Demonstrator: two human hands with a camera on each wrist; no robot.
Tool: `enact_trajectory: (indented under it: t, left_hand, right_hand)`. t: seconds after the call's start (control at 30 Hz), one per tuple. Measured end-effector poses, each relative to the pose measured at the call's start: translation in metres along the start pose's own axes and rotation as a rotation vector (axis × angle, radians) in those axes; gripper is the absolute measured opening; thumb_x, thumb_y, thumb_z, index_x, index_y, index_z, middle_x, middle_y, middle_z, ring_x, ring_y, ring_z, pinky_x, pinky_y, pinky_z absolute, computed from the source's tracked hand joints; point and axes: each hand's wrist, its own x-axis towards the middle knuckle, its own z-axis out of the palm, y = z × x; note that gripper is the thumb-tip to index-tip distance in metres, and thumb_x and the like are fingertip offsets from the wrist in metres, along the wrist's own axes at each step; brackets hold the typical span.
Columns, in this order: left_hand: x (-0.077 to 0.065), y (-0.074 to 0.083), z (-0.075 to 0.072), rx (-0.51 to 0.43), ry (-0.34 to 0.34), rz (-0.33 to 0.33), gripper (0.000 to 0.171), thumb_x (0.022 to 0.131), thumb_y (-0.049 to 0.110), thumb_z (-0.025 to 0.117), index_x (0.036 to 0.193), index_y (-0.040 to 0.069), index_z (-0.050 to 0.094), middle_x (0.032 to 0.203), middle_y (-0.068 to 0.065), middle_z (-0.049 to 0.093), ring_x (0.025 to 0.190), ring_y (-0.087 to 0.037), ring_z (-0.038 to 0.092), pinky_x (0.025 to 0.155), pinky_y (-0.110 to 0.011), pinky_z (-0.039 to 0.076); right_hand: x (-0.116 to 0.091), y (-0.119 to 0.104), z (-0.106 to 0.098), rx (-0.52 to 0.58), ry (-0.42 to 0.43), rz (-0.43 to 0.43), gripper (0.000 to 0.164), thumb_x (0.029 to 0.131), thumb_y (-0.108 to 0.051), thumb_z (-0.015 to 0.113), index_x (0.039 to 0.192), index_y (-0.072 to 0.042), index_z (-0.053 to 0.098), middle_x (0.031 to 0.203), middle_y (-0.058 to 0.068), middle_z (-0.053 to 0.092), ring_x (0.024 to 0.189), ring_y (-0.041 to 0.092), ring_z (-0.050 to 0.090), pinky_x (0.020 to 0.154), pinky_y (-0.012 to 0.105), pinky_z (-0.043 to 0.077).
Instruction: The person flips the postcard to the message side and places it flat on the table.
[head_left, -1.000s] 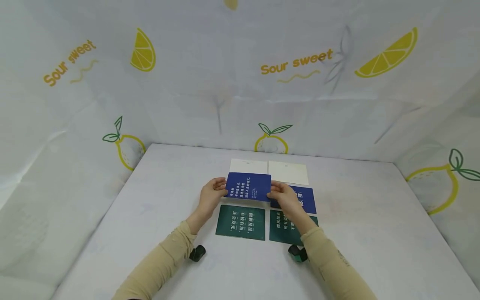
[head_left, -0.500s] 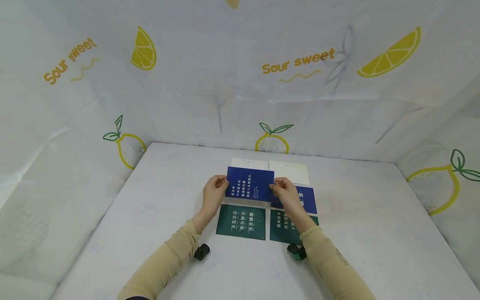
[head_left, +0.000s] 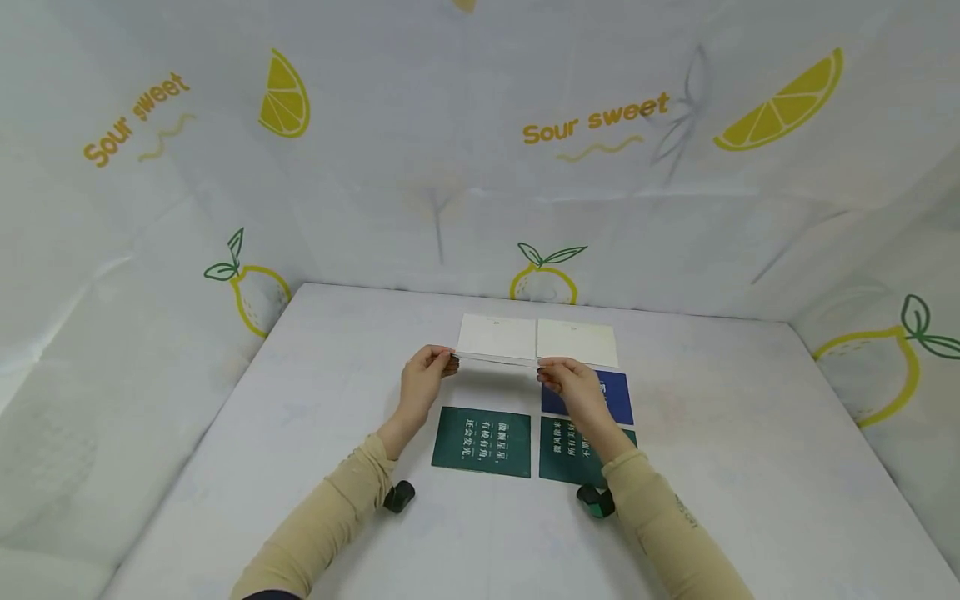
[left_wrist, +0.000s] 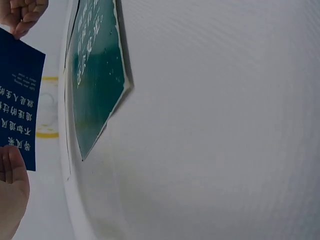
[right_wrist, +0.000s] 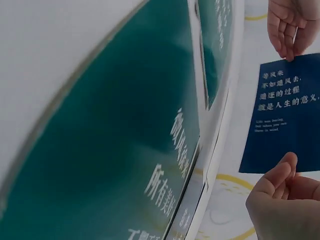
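Observation:
My left hand (head_left: 422,385) and right hand (head_left: 579,393) pinch a dark blue printed card (left_wrist: 21,95) by its two short ends, above the table. In the head view this card is almost edge-on, a thin pale line just in front of two white cards. Both wrist views show its blue face with white Chinese writing, and the fingertips of both hands at its ends. A green card (head_left: 480,443) lies below it, and another green card (head_left: 558,454) lies partly under my right forearm. A second blue card (head_left: 619,397) is partly hidden behind my right hand.
At the back of the group lie a left white card (head_left: 497,335) and a right white card (head_left: 577,342), side by side. Small dark objects, a left one (head_left: 400,497) and a right one (head_left: 596,502), sit by the sleeves. A lemon-print cloth (head_left: 480,208) hangs behind the table.
The held blue card has tilted from showing its printed face to the head camera to nearly edge-on. Both hands keep hold of its ends, and the white card behind it shows more fully.

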Motion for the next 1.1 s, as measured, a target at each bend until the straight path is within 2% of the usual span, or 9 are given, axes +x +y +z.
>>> enact_trajectory:
  t: [0.13, 0.2, 0.33, 0.5, 0.6, 0.7, 0.8, 0.97, 1.1]
  left_hand:
    - [0.001, 0.000, -0.004, -0.006, -0.031, -0.020, 0.019, 0.092, 0.016, 0.056, 0.096, -0.001, 0.065, 0.099, -0.015, 0.066, 0.083, -0.018, 0.065, 0.084, -0.039, 0.054]
    - [0.002, 0.000, -0.006, 0.039, -0.050, -0.012, 0.019, 0.090, 0.017, 0.059, 0.095, 0.000, 0.066, 0.095, -0.014, 0.066, 0.081, -0.018, 0.063, 0.081, -0.038, 0.054]
    - [0.004, -0.001, -0.010, 0.215, -0.100, -0.006, 0.017, 0.084, 0.019, 0.067, 0.095, 0.005, 0.069, 0.088, -0.011, 0.066, 0.076, -0.016, 0.058, 0.070, -0.029, 0.051]
    - [0.006, -0.004, -0.013, 0.490, -0.194, 0.020, 0.027, 0.080, 0.019, 0.071, 0.103, 0.005, 0.069, 0.091, -0.009, 0.064, 0.081, -0.016, 0.056, 0.067, -0.025, 0.045]
    - [0.007, -0.007, -0.013, 0.601, -0.242, 0.058, 0.033, 0.079, 0.018, 0.072, 0.108, 0.003, 0.067, 0.087, -0.009, 0.062, 0.076, -0.017, 0.053, 0.064, -0.025, 0.043]
    - [0.009, -0.010, -0.011, 0.671, -0.271, 0.076, 0.034, 0.080, 0.017, 0.071, 0.110, 0.002, 0.067, 0.081, -0.008, 0.060, 0.070, -0.016, 0.048, 0.060, -0.024, 0.039]
    - [0.010, -0.013, -0.009, 0.742, -0.286, 0.089, 0.034, 0.081, 0.018, 0.070, 0.110, 0.002, 0.067, 0.077, -0.005, 0.058, 0.067, -0.013, 0.046, 0.057, -0.022, 0.037]
    - [0.015, -0.011, -0.006, 0.801, -0.312, 0.110, 0.033, 0.081, 0.015, 0.069, 0.111, 0.000, 0.067, 0.070, -0.006, 0.058, 0.060, -0.013, 0.043, 0.054, -0.022, 0.034]
    - [0.017, -0.009, -0.005, 0.848, -0.316, 0.126, 0.033, 0.080, 0.013, 0.069, 0.109, -0.002, 0.067, 0.075, -0.010, 0.064, 0.062, -0.013, 0.046, 0.056, -0.022, 0.037]
  right_hand:
    - [0.000, 0.000, -0.002, -0.030, 0.001, 0.007, 0.031, 0.098, -0.020, 0.045, 0.115, -0.001, 0.062, 0.109, 0.007, 0.059, 0.087, 0.008, 0.059, 0.091, 0.030, 0.049]
    - [0.000, 0.000, -0.003, -0.087, -0.009, 0.002, 0.031, 0.096, -0.023, 0.050, 0.115, -0.002, 0.063, 0.113, 0.008, 0.059, 0.089, 0.009, 0.058, 0.091, 0.030, 0.048]
    - [0.000, 0.002, -0.004, -0.239, -0.045, -0.014, 0.032, 0.090, -0.026, 0.059, 0.115, -0.006, 0.064, 0.117, 0.011, 0.061, 0.095, 0.018, 0.056, 0.091, 0.034, 0.047]
    - [0.001, 0.003, -0.002, -0.451, -0.097, -0.072, 0.033, 0.088, -0.021, 0.062, 0.118, -0.007, 0.063, 0.118, 0.014, 0.061, 0.105, 0.026, 0.056, 0.093, 0.043, 0.046]
    - [0.002, 0.003, 0.001, -0.580, -0.126, -0.108, 0.037, 0.085, -0.020, 0.065, 0.120, -0.007, 0.061, 0.111, 0.014, 0.062, 0.096, 0.025, 0.056, 0.083, 0.039, 0.048]
    - [0.002, 0.003, 0.005, -0.695, -0.158, -0.135, 0.041, 0.083, -0.019, 0.067, 0.121, -0.005, 0.060, 0.099, 0.012, 0.061, 0.082, 0.021, 0.053, 0.068, 0.031, 0.045]
    - [0.003, 0.002, 0.009, -0.775, -0.189, -0.144, 0.044, 0.083, -0.018, 0.067, 0.122, -0.003, 0.059, 0.089, 0.010, 0.059, 0.074, 0.019, 0.049, 0.061, 0.026, 0.039]
    - [0.005, 0.002, 0.013, -0.847, -0.213, -0.134, 0.047, 0.083, -0.019, 0.068, 0.125, -0.002, 0.056, 0.086, 0.009, 0.057, 0.072, 0.019, 0.049, 0.060, 0.027, 0.038]
    - [0.008, 0.001, 0.016, -0.880, -0.220, -0.145, 0.048, 0.082, -0.019, 0.069, 0.125, -0.002, 0.056, 0.088, 0.010, 0.059, 0.073, 0.019, 0.050, 0.062, 0.028, 0.040]
